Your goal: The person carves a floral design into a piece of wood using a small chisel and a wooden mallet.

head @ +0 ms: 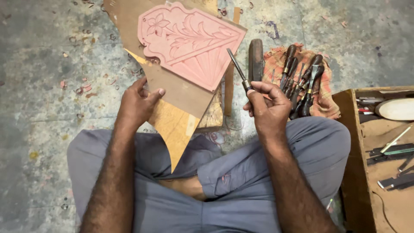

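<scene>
Fingers of the right hand (268, 105) are pinching a chisel (237, 69) low for control, while the left hand (139, 101) is steadying the carved pink panel (189, 41), thumb curled over its backing board (172, 92).

concrete floor (51, 64): board (181, 92), cloth (325, 92), shavings (82, 88).

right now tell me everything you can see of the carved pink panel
The carved pink panel is a flat, arch-topped slab, seemingly wood tinted pink, cut in relief with a flower, a leafy spray and fan-like rays. It lies tilted on a brown backing board on the floor. The left hand grips that board; the chisel tip hovers near its edge.
</scene>
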